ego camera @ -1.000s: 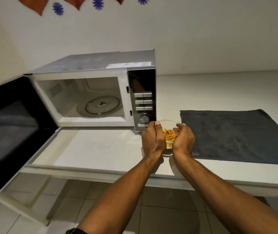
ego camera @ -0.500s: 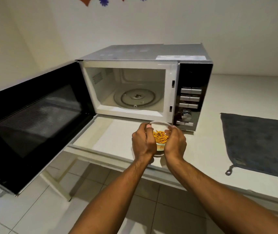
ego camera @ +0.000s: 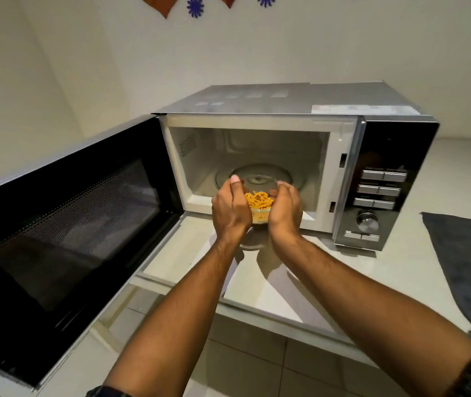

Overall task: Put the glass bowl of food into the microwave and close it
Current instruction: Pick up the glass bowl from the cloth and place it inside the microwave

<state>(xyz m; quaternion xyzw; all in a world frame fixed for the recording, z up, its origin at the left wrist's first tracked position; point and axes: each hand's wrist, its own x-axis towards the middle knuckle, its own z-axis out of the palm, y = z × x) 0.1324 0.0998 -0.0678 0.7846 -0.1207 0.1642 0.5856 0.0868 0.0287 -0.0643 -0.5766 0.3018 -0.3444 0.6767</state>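
A small glass bowl (ego camera: 259, 207) of orange food sits between my two hands, held in the air at the microwave's front opening. My left hand (ego camera: 230, 210) grips its left side and my right hand (ego camera: 284, 212) grips its right side. The silver microwave (ego camera: 286, 110) stands on the white counter with its cavity open. Its glass turntable (ego camera: 286, 174) shows just behind the bowl. The black door (ego camera: 65, 224) is swung wide out to the left.
The control panel (ego camera: 380, 190) with buttons and a knob is right of the cavity. A dark grey cloth (ego camera: 469, 267) lies on the white counter (ego camera: 400, 267) at the right. Tiled floor shows below the counter edge.
Both hands have carried the bowl up and forward, from low over the counter in front of the microwave to the mouth of the cavity. The view has moved closer to the microwave.
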